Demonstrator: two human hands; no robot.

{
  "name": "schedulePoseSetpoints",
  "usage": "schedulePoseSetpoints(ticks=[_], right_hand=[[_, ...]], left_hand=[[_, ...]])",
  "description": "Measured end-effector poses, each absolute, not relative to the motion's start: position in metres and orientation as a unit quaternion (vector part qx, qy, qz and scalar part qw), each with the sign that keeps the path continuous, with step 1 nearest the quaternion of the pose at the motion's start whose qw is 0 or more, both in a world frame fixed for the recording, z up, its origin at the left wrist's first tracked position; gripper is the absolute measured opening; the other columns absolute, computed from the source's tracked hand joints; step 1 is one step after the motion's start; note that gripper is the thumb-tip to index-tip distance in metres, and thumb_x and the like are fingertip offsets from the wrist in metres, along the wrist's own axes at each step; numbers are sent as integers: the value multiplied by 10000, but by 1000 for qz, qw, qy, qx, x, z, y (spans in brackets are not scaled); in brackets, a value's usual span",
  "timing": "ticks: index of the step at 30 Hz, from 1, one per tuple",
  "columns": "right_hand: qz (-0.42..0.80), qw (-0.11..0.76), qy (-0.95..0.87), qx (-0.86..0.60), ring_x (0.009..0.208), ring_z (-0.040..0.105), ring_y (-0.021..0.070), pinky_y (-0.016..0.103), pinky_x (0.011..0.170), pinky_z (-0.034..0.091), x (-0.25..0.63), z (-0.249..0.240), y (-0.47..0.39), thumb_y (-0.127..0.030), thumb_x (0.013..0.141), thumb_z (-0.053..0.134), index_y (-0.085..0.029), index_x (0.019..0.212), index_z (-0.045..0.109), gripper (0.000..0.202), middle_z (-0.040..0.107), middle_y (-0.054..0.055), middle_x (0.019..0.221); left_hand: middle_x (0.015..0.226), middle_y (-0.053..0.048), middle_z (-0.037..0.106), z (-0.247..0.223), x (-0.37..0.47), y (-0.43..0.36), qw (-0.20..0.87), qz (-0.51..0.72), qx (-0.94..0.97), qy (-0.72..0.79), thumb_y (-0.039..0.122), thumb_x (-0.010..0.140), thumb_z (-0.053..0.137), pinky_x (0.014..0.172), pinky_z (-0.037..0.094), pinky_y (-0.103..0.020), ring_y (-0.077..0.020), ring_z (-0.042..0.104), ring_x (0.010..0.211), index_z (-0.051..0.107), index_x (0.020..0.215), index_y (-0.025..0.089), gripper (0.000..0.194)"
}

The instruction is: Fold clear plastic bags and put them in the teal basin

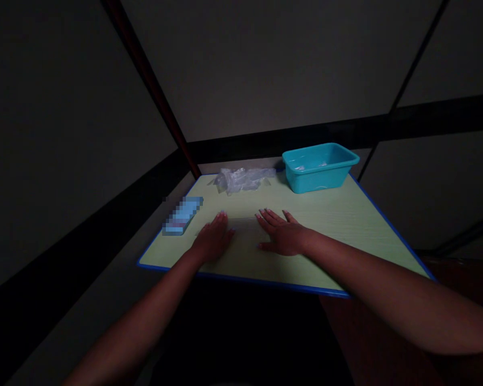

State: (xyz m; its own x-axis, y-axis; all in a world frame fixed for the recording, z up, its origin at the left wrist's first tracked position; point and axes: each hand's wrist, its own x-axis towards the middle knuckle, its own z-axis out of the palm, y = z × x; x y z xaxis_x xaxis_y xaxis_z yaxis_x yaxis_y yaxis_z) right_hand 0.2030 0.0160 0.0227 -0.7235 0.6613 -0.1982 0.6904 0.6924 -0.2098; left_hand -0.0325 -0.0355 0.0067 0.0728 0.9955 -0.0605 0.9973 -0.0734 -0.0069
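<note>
Head view, flat hands (285,237), pixelated blue item (183,215)

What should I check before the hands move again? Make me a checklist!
1. Left hand open: ok, palm down over the table.
2. Right hand open: ok, palm down, fingers spread.
3. Clear film between the hands: cannot tell; there is a faint sheen, but it's too dim.
4. Teal plastic tub upright: ok, at the far right of the table.
5. Crumpled clear plastic apart from both hands: ok, it lies beyond them.
6. Good light: not ok, the room looks dark.
</note>
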Motion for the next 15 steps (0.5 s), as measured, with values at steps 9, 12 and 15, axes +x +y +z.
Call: schedulePoseSetpoints(ticks=[9, 12, 15], right_hand=[[-146, 52, 917, 367, 1439, 34, 283, 575, 1127, 46, 205, 23, 17, -587, 860, 406, -170, 1523, 94, 843, 28, 109, 1571], [-143, 73, 913, 375, 1442, 17, 261, 573, 1127, 54, 206, 25, 19, -570, 886, 361, -169, 1522, 69, 807, -3, 93, 1569], [-145, 79, 911, 379, 1443, 14, 249, 574, 1124, 88, 208, 27, 21, -562, 899, 334, -168, 1522, 51, 789, -28, 86, 1565]], left_hand=[[1567, -158, 94, 8, -54, -30, 35, -37, 722, 690, 433, 968, 207, 1116, 208, -516, -250, 96, 1450, 115, 1506, 111, 634], [1570, -148, 78, 11, -53, -24, 45, -46, 728, 682, 440, 966, 187, 1126, 158, -536, -236, 82, 1453, 101, 1508, 112, 640], [1569, -149, 81, 17, -50, -21, 51, -65, 730, 679, 460, 957, 191, 1127, 111, -567, -237, 87, 1454, 97, 1507, 97, 666]])
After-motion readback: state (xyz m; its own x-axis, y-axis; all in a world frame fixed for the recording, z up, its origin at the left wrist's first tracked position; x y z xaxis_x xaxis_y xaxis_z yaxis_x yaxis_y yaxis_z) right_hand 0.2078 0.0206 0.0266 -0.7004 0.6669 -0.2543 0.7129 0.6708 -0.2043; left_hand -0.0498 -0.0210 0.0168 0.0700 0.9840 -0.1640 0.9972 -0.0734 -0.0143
